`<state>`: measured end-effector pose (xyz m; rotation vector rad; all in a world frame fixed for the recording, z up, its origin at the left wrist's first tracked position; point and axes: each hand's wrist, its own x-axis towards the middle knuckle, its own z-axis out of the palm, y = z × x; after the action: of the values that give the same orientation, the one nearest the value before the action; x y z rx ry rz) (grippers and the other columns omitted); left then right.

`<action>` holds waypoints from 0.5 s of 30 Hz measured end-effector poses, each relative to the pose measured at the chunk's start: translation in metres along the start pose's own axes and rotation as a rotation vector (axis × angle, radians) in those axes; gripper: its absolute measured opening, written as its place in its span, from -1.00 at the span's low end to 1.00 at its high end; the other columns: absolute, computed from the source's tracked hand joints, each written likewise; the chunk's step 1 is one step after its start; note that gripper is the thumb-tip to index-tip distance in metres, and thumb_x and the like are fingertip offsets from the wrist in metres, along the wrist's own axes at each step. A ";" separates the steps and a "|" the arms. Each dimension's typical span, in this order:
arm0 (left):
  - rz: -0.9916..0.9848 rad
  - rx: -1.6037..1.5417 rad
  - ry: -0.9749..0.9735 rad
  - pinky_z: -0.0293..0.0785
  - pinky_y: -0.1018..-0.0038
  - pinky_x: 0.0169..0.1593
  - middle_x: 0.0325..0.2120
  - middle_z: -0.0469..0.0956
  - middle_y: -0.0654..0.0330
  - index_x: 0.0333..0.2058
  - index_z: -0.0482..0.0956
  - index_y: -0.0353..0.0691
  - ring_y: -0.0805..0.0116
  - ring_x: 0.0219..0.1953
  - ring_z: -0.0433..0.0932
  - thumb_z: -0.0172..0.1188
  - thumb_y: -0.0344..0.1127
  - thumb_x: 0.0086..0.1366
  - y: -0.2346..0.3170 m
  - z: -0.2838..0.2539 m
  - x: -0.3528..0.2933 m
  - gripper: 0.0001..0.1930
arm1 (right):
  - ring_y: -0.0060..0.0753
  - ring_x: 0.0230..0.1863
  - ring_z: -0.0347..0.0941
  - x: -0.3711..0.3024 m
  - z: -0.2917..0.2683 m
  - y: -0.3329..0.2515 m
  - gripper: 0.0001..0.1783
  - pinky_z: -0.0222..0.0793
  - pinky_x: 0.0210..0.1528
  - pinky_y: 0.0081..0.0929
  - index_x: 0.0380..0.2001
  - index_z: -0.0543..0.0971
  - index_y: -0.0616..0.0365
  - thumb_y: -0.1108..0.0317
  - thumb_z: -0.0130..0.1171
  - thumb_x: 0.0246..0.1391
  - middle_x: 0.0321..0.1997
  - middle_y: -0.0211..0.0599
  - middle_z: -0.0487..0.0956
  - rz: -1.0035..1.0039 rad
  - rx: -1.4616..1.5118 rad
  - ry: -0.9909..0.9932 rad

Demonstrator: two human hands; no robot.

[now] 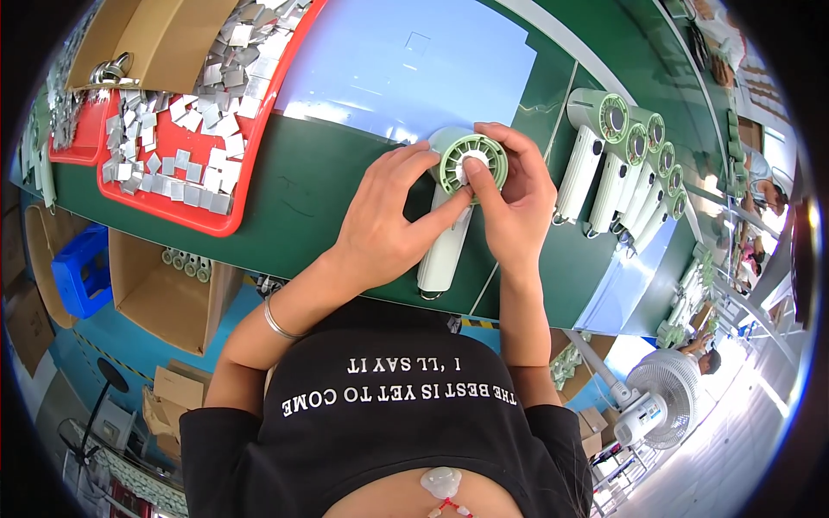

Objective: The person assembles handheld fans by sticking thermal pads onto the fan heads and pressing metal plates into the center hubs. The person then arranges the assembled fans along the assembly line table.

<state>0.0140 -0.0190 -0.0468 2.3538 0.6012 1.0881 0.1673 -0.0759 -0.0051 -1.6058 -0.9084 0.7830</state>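
Observation:
A handheld fan (445, 255) with a round green and white head and a pale handle lies on the green table in front of me, its handle toward my body. Its ribbed round face (462, 155) is turned up, with a white centre. My left hand (380, 216) holds the head from the left, fingers over its rim and thumb at its lower edge. My right hand (518, 194) wraps the right side of the head, its thumb pressed at the white centre. Whatever lies beneath that thumb is hidden.
Several similar fans (617, 186) lie in a row to the right. A red tray (229, 220) of small silvery square plates stands at left, beside a cardboard box (164, 39). A bluish sheet (389, 69) covers the far table. A pedestal fan (661, 397) stands at lower right.

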 end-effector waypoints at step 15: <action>-0.059 -0.086 -0.013 0.48 0.11 0.11 0.01 0.42 0.01 -0.05 0.67 -0.23 -0.07 0.06 0.49 0.36 -0.44 0.08 0.004 -0.004 0.004 -0.61 | -0.50 0.03 0.50 0.001 -0.003 -0.009 -0.60 0.44 0.09 -0.50 0.06 0.50 0.34 0.63 0.24 0.13 0.07 -0.21 0.58 0.155 0.184 -0.017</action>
<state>0.0136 -0.0189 -0.0399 2.2532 0.6034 1.0510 0.1685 -0.0754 0.0039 -1.5207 -0.7077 0.9613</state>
